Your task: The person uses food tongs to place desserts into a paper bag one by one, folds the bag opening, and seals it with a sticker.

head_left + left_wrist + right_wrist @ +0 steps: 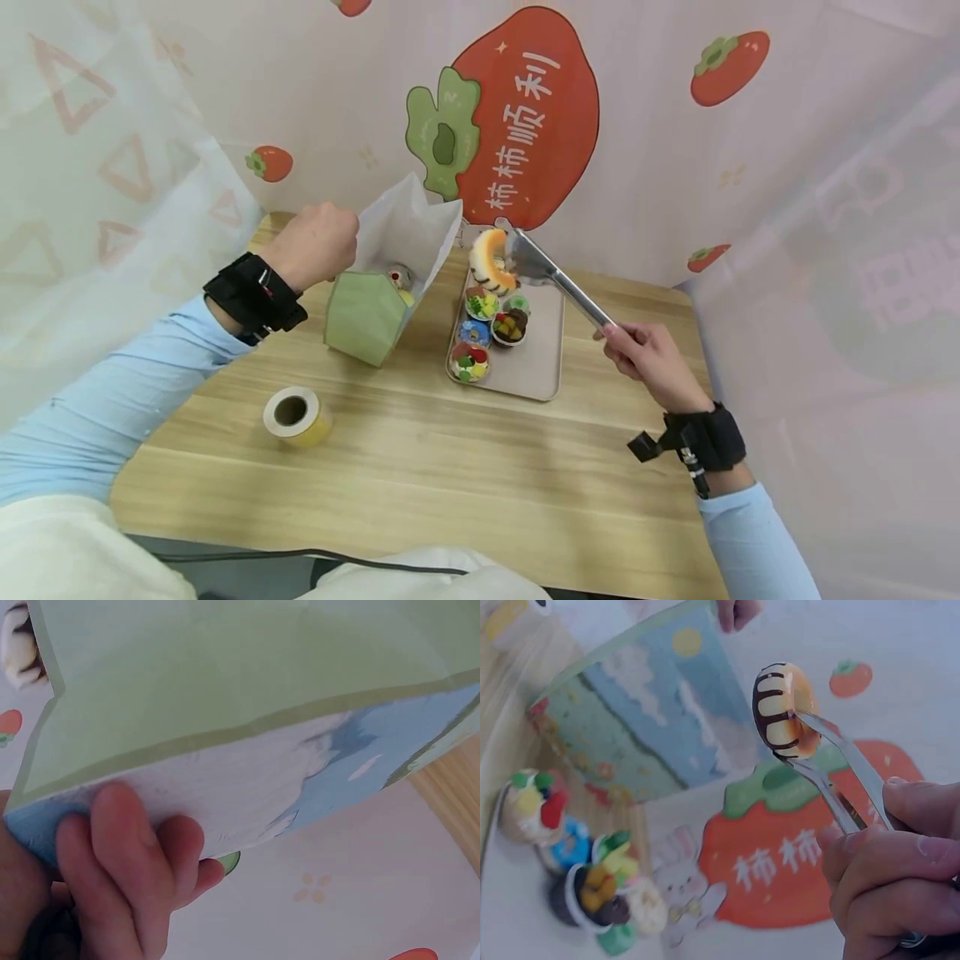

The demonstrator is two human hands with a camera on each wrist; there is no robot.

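My left hand (318,242) grips the top edge of a paper bag (365,317), whose mouth gapes open; its fingers (127,847) lie against the bag's printed side. Inside the bag, a few small toy-like items (401,279) show in part. With my right hand (652,362) I hold metal tongs (576,297) by their arms. Pinched in the tongs' tips is a ring donut (772,712) with dark stripes over pale icing, raised above the tray and to the right of the bag.
A beige tray (538,358) carries several cupcakes, a blue donut (474,333) and other small pastries on its left half. A roll of tape or labels (300,417) stands at the table's left. Printed curtains enclose the table (450,483) behind and beside.
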